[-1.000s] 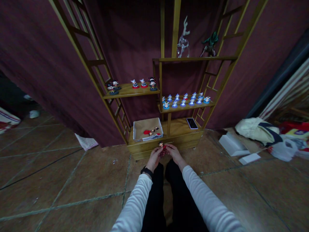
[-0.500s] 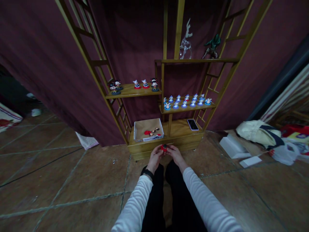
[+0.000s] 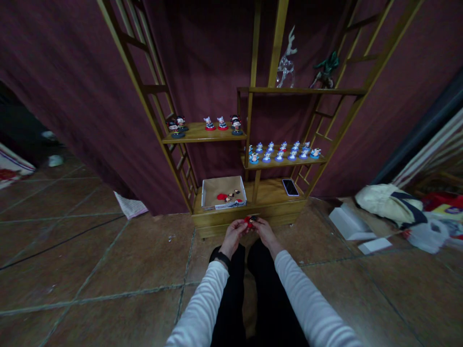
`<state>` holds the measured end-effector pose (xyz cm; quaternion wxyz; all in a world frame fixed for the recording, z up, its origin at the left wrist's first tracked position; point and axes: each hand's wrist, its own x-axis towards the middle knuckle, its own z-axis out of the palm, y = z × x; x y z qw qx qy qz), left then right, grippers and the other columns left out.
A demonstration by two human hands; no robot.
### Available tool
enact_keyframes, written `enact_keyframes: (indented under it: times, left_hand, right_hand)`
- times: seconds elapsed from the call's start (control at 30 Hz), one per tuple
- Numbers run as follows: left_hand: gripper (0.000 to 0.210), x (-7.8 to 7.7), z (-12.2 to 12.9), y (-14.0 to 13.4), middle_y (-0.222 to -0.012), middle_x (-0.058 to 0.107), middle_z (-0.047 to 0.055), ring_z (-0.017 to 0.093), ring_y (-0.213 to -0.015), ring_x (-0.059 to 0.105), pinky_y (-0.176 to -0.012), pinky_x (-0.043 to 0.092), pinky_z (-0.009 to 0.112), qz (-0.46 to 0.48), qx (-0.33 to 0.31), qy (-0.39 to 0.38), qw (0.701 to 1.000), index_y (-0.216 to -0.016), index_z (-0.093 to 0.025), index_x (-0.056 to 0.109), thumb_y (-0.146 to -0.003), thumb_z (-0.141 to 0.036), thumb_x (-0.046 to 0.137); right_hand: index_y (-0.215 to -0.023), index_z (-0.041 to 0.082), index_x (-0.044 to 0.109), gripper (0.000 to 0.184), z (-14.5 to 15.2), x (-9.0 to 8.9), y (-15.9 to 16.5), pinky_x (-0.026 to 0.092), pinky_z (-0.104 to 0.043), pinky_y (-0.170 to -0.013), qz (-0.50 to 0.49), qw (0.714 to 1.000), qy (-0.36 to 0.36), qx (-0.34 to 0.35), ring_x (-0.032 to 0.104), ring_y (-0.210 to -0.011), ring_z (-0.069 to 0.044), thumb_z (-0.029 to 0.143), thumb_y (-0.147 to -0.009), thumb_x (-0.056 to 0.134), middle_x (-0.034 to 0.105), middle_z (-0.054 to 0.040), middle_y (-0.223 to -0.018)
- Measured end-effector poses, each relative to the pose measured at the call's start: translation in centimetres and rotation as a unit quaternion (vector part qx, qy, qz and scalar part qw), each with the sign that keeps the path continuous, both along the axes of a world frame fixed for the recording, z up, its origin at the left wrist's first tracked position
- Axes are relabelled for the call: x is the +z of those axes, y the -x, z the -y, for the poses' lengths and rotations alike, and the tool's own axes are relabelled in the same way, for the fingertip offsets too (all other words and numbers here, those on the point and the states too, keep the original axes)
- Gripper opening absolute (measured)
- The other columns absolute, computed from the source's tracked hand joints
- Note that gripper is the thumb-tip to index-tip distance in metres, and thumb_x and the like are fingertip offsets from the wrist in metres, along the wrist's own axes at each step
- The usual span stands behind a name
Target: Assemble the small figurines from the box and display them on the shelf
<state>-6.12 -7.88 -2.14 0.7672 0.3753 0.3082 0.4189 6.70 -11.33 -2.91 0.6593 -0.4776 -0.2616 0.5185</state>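
In front of the low drawer unit, my left hand [image 3: 235, 233] and my right hand [image 3: 265, 232] meet around a small figurine [image 3: 249, 221]. Its red part sits in the closed fingers of my left hand. The dark part is on the right, pinched by my right fingertips. Whether the two parts are joined I cannot tell. Just beyond my hands, a shallow cardboard box [image 3: 207, 201] stands on the lowest shelf. Several small red and black figurine pieces [image 3: 228, 197] lie in it.
Wooden shelves hold red-based figurines [image 3: 216, 124], blue-based figurines [image 3: 279, 155], a clear deer [image 3: 286, 67] and a green statue [image 3: 327, 70]. A phone [image 3: 290, 187] lies low on the right. White boxes [image 3: 350, 222] and bags [image 3: 428, 231] rest on the floor at right.
The figurine in my hands has turned: its dark part faced up and now leans to the right by my right fingers. The view has shifted slightly.
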Motion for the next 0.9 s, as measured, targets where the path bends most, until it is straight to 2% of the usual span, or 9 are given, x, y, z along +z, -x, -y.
enact_keyframes:
  times: [0.17,0.27,0.5,0.77,0.9]
  left_hand:
    - [0.05,0.1,0.1,0.1,-0.075,0.067,0.003,0.012,-0.066,0.06,-0.067,0.045,0.025,0.012,-0.012,-0.021,1.0,-0.102,-0.016,0.063,-0.056,-0.024,0.081]
    - [0.053,0.1,0.2,0.2,-0.083,0.069,0.005,0.012,-0.069,0.06,-0.068,0.044,0.025,0.012,-0.033,-0.029,0.999,-0.108,-0.017,0.063,-0.058,-0.023,0.08]
    - [0.049,-0.3,-0.2,0.2,-0.096,0.068,0.009,0.014,-0.074,0.061,-0.071,0.045,0.027,0.027,-0.026,-0.006,0.999,-0.106,-0.017,0.065,-0.059,-0.024,0.079]
    - [0.044,-1.0,-0.6,-0.1,-0.09,0.068,0.009,0.014,-0.071,0.061,-0.07,0.047,0.028,0.021,0.021,0.024,0.999,-0.1,-0.015,0.066,-0.061,-0.03,0.078]
    - [0.044,-1.4,-0.8,-0.1,-0.091,0.068,0.009,0.014,-0.071,0.062,-0.07,0.047,0.028,0.024,0.024,0.023,0.999,-0.1,-0.015,0.065,-0.061,-0.03,0.077]
  right_hand:
    - [-0.084,0.017,0.07,0.036,0.0,-0.1,0.0,0.04,-0.026,-0.058,-0.007,1.0,-0.005,0.01,0.057,-0.062,-0.013,0.035,-0.053,0.074,0.07,-0.0044,-0.079]
    - [-0.084,0.017,0.069,0.036,0.0,-0.2,0.0,0.042,-0.028,-0.06,-0.017,1.0,-0.001,0.004,0.058,-0.064,-0.014,0.034,-0.052,0.075,0.07,-0.0045,-0.079]
    - [-0.084,0.018,0.069,0.035,0.1,-0.1,0.0,0.046,-0.028,-0.063,-0.014,1.0,0.005,0.011,0.061,-0.067,-0.015,0.035,-0.054,0.076,0.07,-0.0049,-0.081]
    - [-0.085,0.019,0.068,0.034,0.3,0.5,0.1,0.05,-0.033,-0.073,-0.023,1.0,0.01,0.016,0.065,-0.075,-0.017,0.031,-0.055,0.078,0.071,-0.0049,-0.086]
    - [-0.088,0.019,0.068,0.036,0.6,0.8,0.2,0.05,-0.034,-0.079,-0.025,0.999,0.0,0.035,0.065,-0.082,-0.018,0.028,-0.055,0.078,0.07,-0.0052,-0.093]
